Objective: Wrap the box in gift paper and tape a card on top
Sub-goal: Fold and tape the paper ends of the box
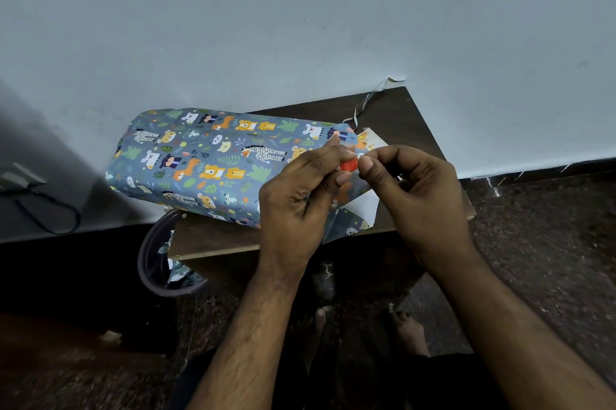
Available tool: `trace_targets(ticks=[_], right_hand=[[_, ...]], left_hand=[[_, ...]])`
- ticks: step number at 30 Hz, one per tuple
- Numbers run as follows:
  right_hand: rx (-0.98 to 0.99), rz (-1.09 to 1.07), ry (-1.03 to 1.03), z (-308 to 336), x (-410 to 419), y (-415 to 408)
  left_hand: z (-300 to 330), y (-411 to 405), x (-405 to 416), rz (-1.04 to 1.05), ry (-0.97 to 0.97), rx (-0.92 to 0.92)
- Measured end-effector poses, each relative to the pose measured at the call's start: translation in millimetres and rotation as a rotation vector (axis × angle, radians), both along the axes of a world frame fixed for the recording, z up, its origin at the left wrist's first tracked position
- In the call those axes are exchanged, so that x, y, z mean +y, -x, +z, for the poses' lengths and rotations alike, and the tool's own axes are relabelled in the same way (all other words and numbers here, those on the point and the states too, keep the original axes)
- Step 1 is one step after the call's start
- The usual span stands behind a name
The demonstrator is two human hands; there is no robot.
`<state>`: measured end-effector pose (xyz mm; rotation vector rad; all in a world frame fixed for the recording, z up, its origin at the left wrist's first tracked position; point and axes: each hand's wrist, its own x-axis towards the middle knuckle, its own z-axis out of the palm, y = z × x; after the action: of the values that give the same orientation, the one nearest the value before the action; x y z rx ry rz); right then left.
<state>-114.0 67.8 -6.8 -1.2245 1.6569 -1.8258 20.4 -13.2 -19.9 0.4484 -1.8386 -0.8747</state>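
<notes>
**Tape roll held over the box's right end, ready for a strip**

Nearest the camera, both hands meet over the right end of the box, the landmark here. The left hand has its fingers curled round a small orange-red tape roll, holding it above the box's right end. The right hand sits just right of the roll, its fingers curled in, thumb and forefinger tip touching the roll's right side; it looks to be picking at the tape's free end, though no loose strip can be made out. Holding the roll this close probably lets a pulled strip go straight down onto the paper.

The roll lies between the two sets of fingertips, touching both, with the box just beyond and below it.

The box lies on its long side across a dark table, wrapped in grey paper with cartoon animals; its left end overhangs the table. At its right end, under the hands, a white-backed paper flap sticks out loose, so that end seems unfinished. Just beyond the box's right end, a pale card lies on the table, partly hidden by the fingers. A thin ribbon trails from there toward the wall. Below the box's left end stands a dark bin with scraps inside
</notes>
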Motion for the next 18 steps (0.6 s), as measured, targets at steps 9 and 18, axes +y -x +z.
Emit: trace_targets(ticks=[9, 18], right_hand=[[0.241, -0.007, -0.093, -0.5, 4.7, 2.8], [0.33, -0.027, -0.148, 0.2, 5.0, 1.2]], left_hand=[[-0.2, -2.2, -0.6, -0.088, -0.014, -0.03], [1.8, -2.3, 0.5, -0.048, -0.034, -0.035]])
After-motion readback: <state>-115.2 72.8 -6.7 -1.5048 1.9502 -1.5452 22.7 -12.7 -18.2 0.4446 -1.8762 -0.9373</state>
